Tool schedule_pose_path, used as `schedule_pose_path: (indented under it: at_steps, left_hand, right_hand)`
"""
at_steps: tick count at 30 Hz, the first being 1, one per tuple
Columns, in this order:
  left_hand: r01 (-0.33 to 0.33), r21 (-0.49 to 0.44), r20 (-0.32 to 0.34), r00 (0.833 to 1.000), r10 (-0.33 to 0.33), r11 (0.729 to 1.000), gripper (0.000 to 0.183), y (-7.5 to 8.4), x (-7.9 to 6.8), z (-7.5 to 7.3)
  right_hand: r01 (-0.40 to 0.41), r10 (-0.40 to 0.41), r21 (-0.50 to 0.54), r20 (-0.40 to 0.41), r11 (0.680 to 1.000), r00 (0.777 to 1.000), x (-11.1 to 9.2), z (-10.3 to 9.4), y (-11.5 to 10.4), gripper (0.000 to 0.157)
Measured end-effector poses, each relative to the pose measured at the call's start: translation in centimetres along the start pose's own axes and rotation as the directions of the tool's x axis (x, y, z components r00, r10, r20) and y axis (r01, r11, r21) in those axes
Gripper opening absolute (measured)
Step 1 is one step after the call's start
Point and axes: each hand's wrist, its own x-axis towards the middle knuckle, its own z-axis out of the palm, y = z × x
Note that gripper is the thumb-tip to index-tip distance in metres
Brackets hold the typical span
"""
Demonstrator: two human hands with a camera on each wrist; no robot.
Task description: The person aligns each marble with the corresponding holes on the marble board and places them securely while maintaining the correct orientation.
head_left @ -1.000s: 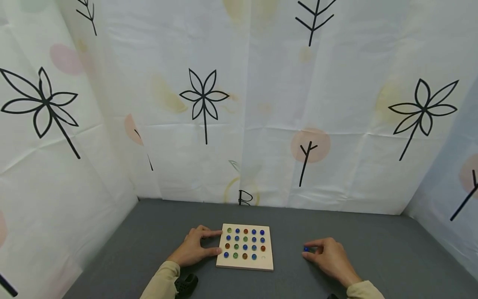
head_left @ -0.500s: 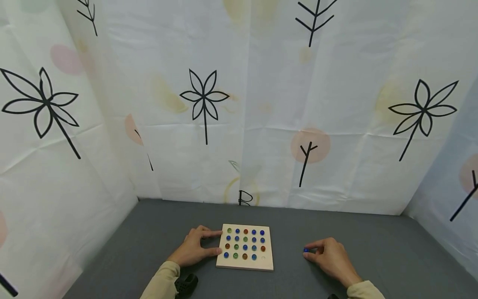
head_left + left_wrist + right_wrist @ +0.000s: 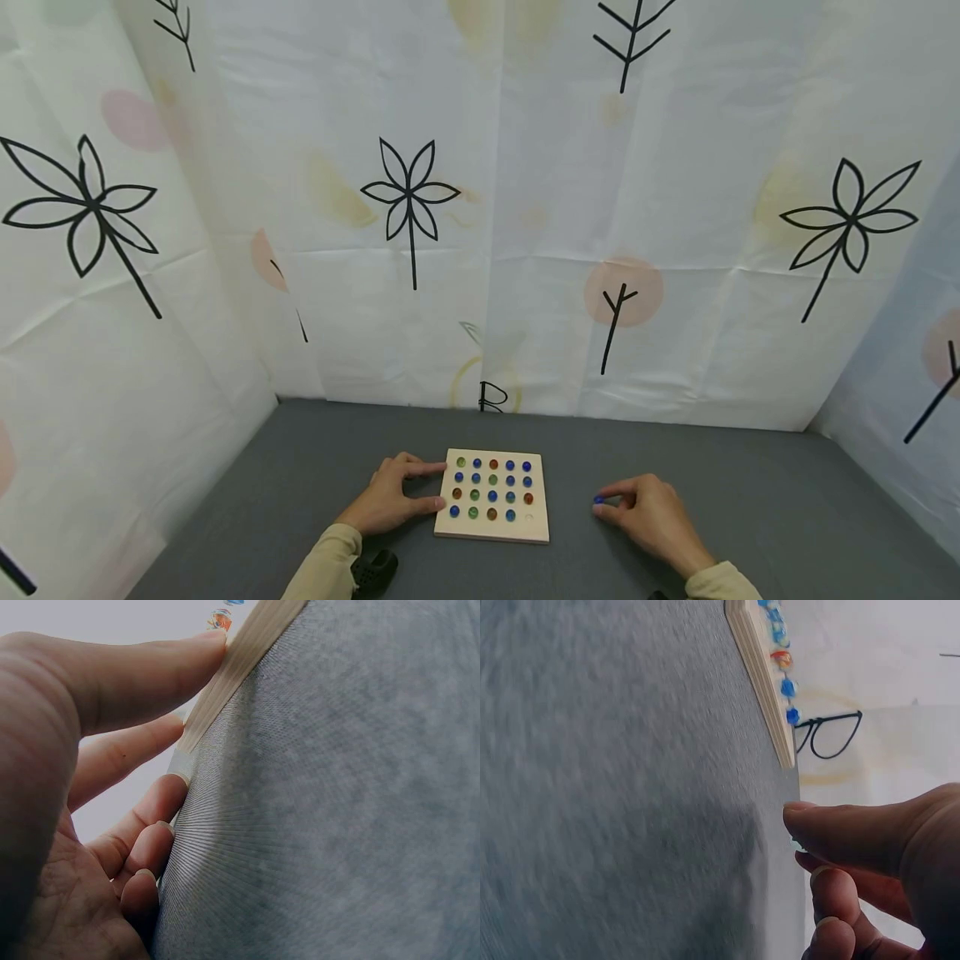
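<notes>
A pale wooden board (image 3: 491, 530) lies on the grey table in the head view, with rows of blue, green and amber glass marbles set in it. One hollow (image 3: 529, 517) at its near right corner holds no marble. My left hand (image 3: 390, 497) touches the board's left edge with thumb and index fingertips, while its other fingers bend loosely beside the table in the left wrist view. To the right of the board, my right hand (image 3: 654, 515) pinches a blue marble (image 3: 598, 500) between thumb and index finger. Those fingers mostly cover the marble in the right wrist view.
Grey cloth covers the table (image 3: 360, 429). A white fabric backdrop (image 3: 525, 208) with drawn plants and pale shapes surrounds it at the back and sides. A black strapped device (image 3: 373, 573) sits at the left wrist.
My right hand has moved a little to the left, toward the board, with the blue marble in its pinch. The left hand and the board have stayed in place.
</notes>
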Motion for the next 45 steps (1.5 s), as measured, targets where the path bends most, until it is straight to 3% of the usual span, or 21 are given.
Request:
schedule_pose_path:
  at_steps: [26,45]
  left_hand:
    - [0.01,0.018,-0.007,1.0,-0.01,1.0,0.054,0.0,0.1,0.0]
    - [0.032,0.029,-0.01,0.999,-0.032,0.999,0.054,0.1,0.0,0.0]
  right_hand:
    - [0.114,-0.125,0.093,0.122,0.989,0.985,-0.7,2.7,-3.8,0.016]
    - [0.161,-0.191,0.161,0.189,0.974,0.963,-0.6,4.1,-4.7,0.011]
